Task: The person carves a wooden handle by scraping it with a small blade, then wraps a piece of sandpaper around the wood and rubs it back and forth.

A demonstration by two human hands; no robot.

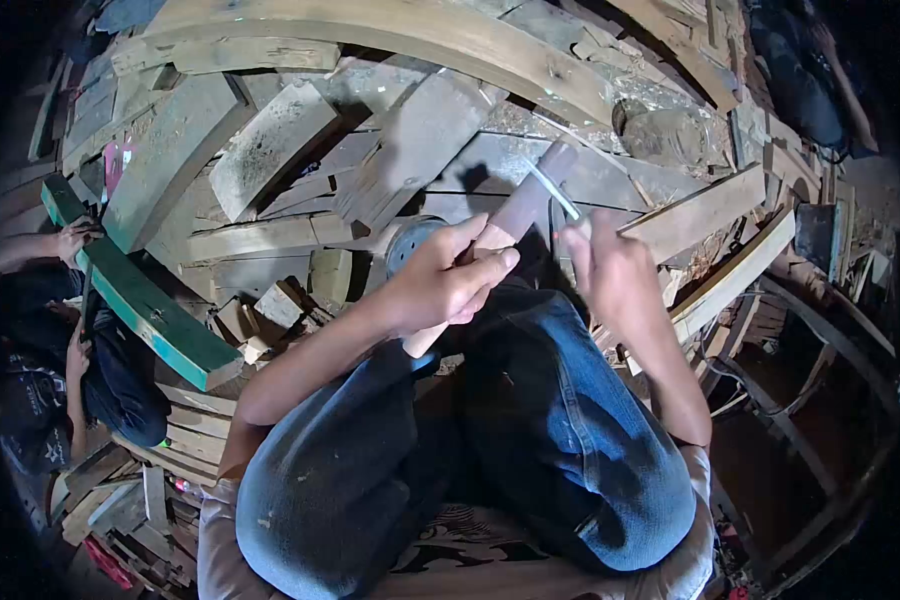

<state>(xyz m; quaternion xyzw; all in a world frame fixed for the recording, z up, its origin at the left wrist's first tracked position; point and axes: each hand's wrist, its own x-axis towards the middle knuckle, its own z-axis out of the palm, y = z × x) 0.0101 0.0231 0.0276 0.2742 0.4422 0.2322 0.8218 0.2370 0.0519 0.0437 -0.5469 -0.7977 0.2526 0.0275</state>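
My left hand [450, 275] is closed round a long, flat wooden piece [518, 208]. Its pale, narrow end pokes out below my fist, and the broader, darker end points up and away. In my right hand [615, 270] is a slim, shiny metal tool [553, 190], gripped at its lower end. The metal crosses the upper part of the wooden piece at a slant. Both hands are above my bent knees, in blue jeans [590, 430]. Behind my left wrist, a grey round object [407, 240] with small holes is partly hidden.
Planks and offcuts lie all around, among them a pale block [273, 150] and a long curved beam [400, 38]. At the left a seated person [55, 360] holds a green-painted beam [145, 290]. Another person [805, 75] is at the upper right.
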